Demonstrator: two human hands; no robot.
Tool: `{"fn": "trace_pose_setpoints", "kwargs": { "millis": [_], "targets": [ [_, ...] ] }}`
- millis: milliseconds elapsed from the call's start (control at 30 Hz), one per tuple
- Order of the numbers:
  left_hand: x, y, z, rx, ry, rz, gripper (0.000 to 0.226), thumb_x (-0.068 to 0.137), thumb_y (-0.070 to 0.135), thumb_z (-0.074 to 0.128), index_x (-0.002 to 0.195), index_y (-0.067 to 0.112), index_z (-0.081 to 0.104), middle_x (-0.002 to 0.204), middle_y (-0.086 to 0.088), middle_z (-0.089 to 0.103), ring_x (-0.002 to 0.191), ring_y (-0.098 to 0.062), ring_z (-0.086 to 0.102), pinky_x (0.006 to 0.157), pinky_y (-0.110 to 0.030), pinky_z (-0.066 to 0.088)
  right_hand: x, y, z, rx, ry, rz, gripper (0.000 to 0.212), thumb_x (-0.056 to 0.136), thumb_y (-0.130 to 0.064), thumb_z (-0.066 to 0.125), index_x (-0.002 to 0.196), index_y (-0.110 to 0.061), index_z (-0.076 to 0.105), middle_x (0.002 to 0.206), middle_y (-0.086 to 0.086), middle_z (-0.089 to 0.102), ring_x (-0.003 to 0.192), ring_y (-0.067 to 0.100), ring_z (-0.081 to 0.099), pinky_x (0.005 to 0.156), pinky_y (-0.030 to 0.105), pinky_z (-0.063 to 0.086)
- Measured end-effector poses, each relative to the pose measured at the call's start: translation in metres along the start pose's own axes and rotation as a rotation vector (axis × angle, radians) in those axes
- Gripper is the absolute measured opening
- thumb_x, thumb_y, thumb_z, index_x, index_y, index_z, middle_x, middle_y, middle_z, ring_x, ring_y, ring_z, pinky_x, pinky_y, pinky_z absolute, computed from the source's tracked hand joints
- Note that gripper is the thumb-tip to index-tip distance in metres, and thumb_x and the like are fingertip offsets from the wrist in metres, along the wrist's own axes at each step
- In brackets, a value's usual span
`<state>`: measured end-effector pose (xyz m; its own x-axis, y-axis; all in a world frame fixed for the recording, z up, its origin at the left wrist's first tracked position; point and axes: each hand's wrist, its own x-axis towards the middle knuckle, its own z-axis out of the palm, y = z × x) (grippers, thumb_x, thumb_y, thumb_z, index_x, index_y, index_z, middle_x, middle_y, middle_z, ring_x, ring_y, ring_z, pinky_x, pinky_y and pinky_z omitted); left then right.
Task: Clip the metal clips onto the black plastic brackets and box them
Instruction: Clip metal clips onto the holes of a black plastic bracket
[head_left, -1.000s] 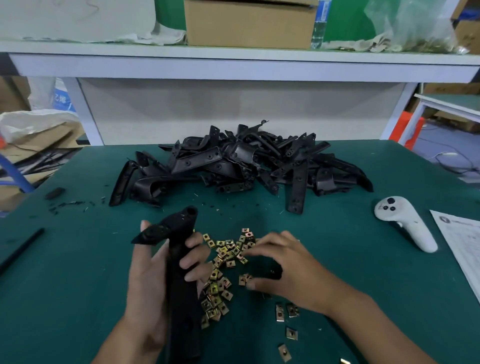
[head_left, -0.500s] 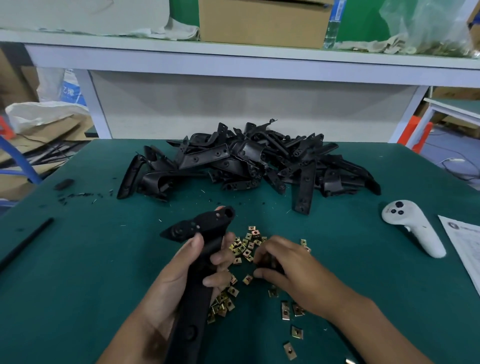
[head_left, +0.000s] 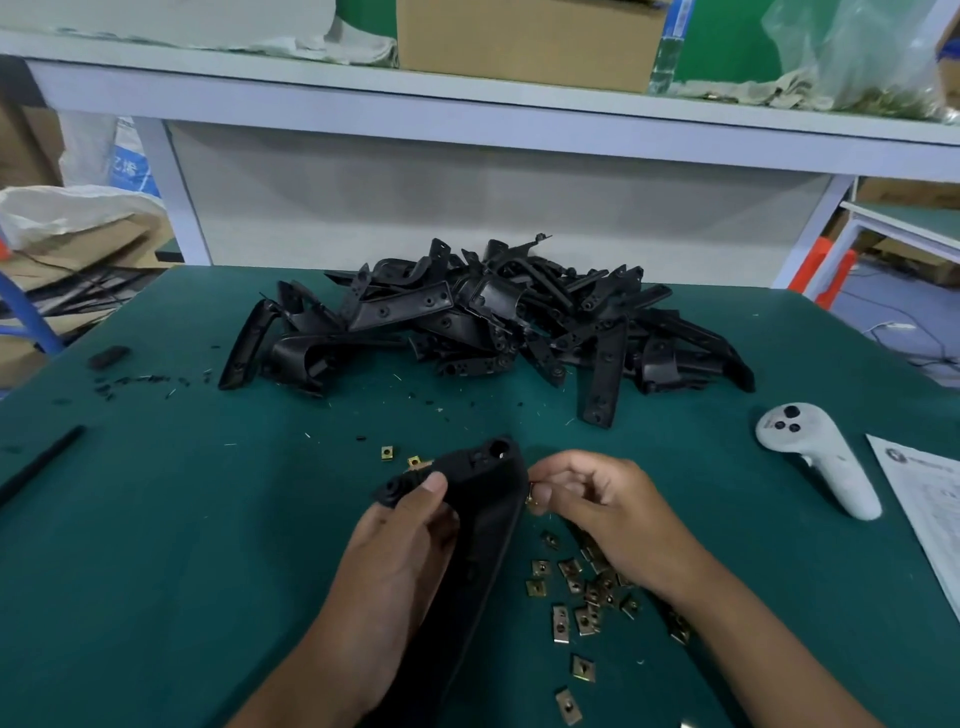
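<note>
Left hand (head_left: 400, 551): grips black bracket (head_left: 488, 499), upper end raised above green worktop (head_left: 156, 519), thumb on its top lug. Right hand (head_left: 597, 504): fingers curled, pinching metal clip (head_left: 532, 500) against bracket's right edge. Loose clips (head_left: 587, 597): scattered on worktop under right wrist. Bracket heap (head_left: 483, 322): far centre. White controller (head_left: 821, 457): right, beside paper sheet (head_left: 924, 509).

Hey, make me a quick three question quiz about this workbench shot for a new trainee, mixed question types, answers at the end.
1. True or false: the left hand grips a black plastic bracket.
2. The right hand pinches: A) a metal clip B) the white controller C) the paper sheet
3. Fill in: the bracket pile lies on the ______ mat.

Key: 1 true; 2 A; 3 green.
</note>
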<state>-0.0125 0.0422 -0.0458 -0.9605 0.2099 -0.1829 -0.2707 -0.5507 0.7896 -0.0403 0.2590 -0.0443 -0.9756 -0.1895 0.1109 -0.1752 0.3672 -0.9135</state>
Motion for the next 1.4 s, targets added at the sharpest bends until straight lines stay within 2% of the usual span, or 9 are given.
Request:
{"fn": "trace_pose_setpoints", "kwargs": {
  "millis": [133, 233, 400, 600, 733, 833, 967, 1200, 1400],
  "targets": [
    [0.001, 0.001, 0.002, -0.009, -0.095, 0.078, 0.041, 0.078, 0.016, 0.081, 0.118, 0.023, 0.071, 0.104, -0.014, 0.075, 0.085, -0.025, 0.074, 0.068, -0.027, 0.059, 0.002, 0.0, -0.001, 0.172, 0.049, 0.047, 0.011, 0.1, -0.019, 0.064, 0.099, -0.027, 0.072, 0.084, -0.001, 0.074, 0.077, 0.007, 0.063, 0.065, 0.016, 0.045],
    [0.001, -0.004, 0.0, 0.074, -0.095, 0.069, 0.026, 0.074, 0.015, 0.083, 0.098, 0.017, 0.073, 0.085, -0.01, 0.068, 0.065, -0.018, 0.066, 0.057, -0.026, 0.053, 0.003, -0.003, -0.002, 0.357, 0.067, 0.08, 0.006, 0.098, -0.027, 0.062, 0.098, -0.025, 0.068, 0.088, 0.003, 0.075, 0.081, 0.013, 0.063, 0.06, 0.02, 0.044],
    [-0.003, -0.01, 0.002, 0.326, -0.065, 0.13, 0.021, 0.071, 0.025, 0.083, 0.09, 0.018, 0.076, 0.077, -0.007, 0.059, 0.072, -0.023, 0.054, 0.071, -0.036, 0.045, 0.002, -0.004, -0.002, 0.303, 0.05, 0.096, 0.007, 0.102, -0.016, 0.057, 0.108, -0.015, 0.062, 0.096, 0.005, 0.078, 0.085, 0.009, 0.07, 0.061, 0.019, 0.047],
    [-0.007, -0.006, 0.006, 0.484, -0.13, 0.199, 0.019, 0.074, 0.025, 0.086, 0.091, 0.027, 0.076, 0.068, 0.009, 0.064, 0.062, -0.002, 0.058, 0.06, -0.011, 0.045, 0.001, -0.007, 0.001, 0.253, 0.031, 0.11, 0.012, 0.106, -0.014, 0.051, 0.113, -0.013, 0.06, 0.104, 0.001, 0.079, 0.091, 0.012, 0.072, 0.069, 0.024, 0.047],
    [-0.006, -0.007, 0.004, 0.644, -0.124, 0.272, 0.029, 0.069, 0.029, 0.084, 0.095, 0.036, 0.075, 0.088, 0.008, 0.076, 0.079, -0.002, 0.071, 0.069, -0.009, 0.05, 0.0, -0.01, -0.001, 0.276, 0.033, 0.106, 0.016, 0.105, -0.013, 0.052, 0.115, -0.014, 0.064, 0.105, 0.003, 0.078, 0.091, 0.01, 0.071, 0.064, 0.018, 0.046],
    [-0.005, -0.008, 0.001, 0.674, -0.113, 0.28, 0.036, 0.067, 0.037, 0.092, 0.097, 0.039, 0.073, 0.093, 0.007, 0.077, 0.084, -0.007, 0.074, 0.073, -0.015, 0.054, -0.001, -0.013, -0.001, 0.274, 0.027, 0.101, 0.016, 0.101, -0.016, 0.058, 0.114, -0.017, 0.069, 0.102, 0.001, 0.079, 0.087, 0.006, 0.07, 0.064, 0.016, 0.046],
    [-0.002, -0.011, -0.001, 0.634, -0.045, 0.248, 0.044, 0.052, 0.047, 0.092, 0.086, 0.036, 0.066, 0.083, 0.0, 0.075, 0.071, -0.014, 0.07, 0.067, -0.032, 0.057, -0.003, -0.018, -0.002, 0.247, 0.03, 0.077, 0.017, 0.088, -0.031, 0.069, 0.104, -0.03, 0.078, 0.085, -0.014, 0.075, 0.08, -0.003, 0.066, 0.069, 0.014, 0.049],
    [-0.001, -0.014, 0.001, 0.511, -0.068, 0.236, 0.046, 0.044, 0.029, 0.1, 0.084, 0.022, 0.078, 0.078, -0.006, 0.076, 0.071, -0.016, 0.072, 0.066, -0.023, 0.058, -0.008, -0.026, 0.0, 0.313, -0.064, 0.018, 0.01, 0.086, -0.025, 0.073, 0.096, -0.022, 0.074, 0.081, -0.014, 0.073, 0.078, -0.004, 0.066, 0.07, 0.009, 0.049],
    [-0.003, -0.012, 0.004, 0.497, -0.069, 0.263, 0.039, 0.049, 0.021, 0.094, 0.082, 0.026, 0.074, 0.08, -0.007, 0.077, 0.072, -0.015, 0.074, 0.066, -0.021, 0.057, -0.011, -0.03, 0.001, 0.249, -0.088, -0.029, 0.006, 0.085, -0.027, 0.074, 0.09, -0.024, 0.076, 0.078, -0.015, 0.072, 0.073, -0.004, 0.064, 0.067, 0.008, 0.047]
  ]
}}
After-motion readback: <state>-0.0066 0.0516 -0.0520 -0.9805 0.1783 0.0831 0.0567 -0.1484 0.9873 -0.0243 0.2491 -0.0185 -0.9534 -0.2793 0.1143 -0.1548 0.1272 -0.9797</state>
